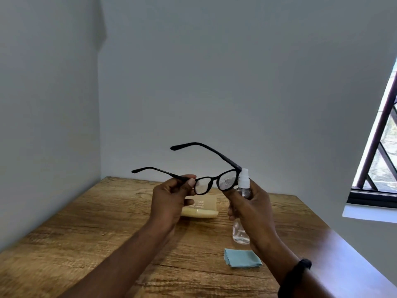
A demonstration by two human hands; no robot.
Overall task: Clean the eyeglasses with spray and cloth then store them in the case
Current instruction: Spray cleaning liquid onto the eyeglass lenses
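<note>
Black-framed eyeglasses with both temples unfolded are held up above the table. My left hand pinches the frame at its left hinge. My right hand grips a clear spray bottle with a white nozzle, held upright just right of the glasses, its nozzle beside the right lens. That lens looks misted with droplets. A folded light-blue cloth lies on the table below my right hand. A pale yellow case lies on the table behind my hands, partly hidden by them.
The wooden table stands in a corner with grey walls to the left and behind. A window with dark bars is at the right. A black band sits on my right wrist.
</note>
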